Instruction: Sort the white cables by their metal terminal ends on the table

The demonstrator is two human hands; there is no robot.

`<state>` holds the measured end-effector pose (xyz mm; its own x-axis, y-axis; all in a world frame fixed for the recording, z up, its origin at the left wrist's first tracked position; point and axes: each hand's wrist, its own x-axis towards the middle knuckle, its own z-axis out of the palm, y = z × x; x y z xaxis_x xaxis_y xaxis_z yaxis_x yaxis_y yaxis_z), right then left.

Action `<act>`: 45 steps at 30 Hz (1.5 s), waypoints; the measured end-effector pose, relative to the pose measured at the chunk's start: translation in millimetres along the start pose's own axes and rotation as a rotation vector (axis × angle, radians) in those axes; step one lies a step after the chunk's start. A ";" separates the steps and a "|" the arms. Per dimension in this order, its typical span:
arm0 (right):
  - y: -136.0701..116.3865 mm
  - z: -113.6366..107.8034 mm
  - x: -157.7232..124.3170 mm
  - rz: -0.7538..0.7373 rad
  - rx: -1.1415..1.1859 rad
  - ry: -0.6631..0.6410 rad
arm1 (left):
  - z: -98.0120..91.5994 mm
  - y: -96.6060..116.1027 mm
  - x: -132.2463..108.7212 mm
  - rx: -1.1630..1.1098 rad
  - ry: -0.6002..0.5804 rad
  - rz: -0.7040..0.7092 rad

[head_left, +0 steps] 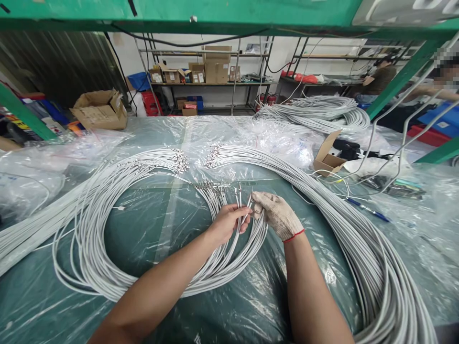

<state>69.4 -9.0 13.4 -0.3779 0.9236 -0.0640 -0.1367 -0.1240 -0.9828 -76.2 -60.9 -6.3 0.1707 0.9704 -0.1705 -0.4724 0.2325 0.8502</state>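
My bare left hand (229, 221) pinches a few white cables (234, 242) just below their metal-tipped ends, which point up and away from me. My right hand (276, 213), in a cream knitted glove with a red cuff, is closed at the tip of one of these cables, its fingertips close to my left thumb. Both hands are above the right side of a large coil of white cables (107, 258). A row of metal cable ends (211, 187) lies just left of my hands. What the gloved fingers cover is hidden.
A thick cable bundle (344, 229) curves down the right side; another bundle (39, 229) runs off left. Clear plastic sheeting covers the table. A small open carton (328, 155), a blue pen (367, 209) and another coil (315, 112) lie beyond. A person (383, 76) is at back right.
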 end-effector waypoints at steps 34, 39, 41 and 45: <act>-2.8 -6.0 -2.3 0.019 -0.141 -0.023 | 0.0 -6.2 3.8 0.192 0.042 0.154; -2.3 -6.7 -3.3 0.022 -0.113 0.010 | -1.2 -5.7 5.0 0.244 0.023 0.132; -4.5 -7.1 -5.2 0.027 -0.142 0.022 | -1.7 -4.0 5.2 0.291 -0.001 0.101; -9.0 -5.9 -7.3 0.010 -0.204 0.089 | -1.2 -0.9 5.0 0.344 0.001 0.079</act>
<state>78.9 -12.5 21.7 -0.2947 0.9523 -0.0796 0.0579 -0.0653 -0.9962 -76.0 -56.2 -8.5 0.1445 0.9846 -0.0979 -0.1650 0.1215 0.9788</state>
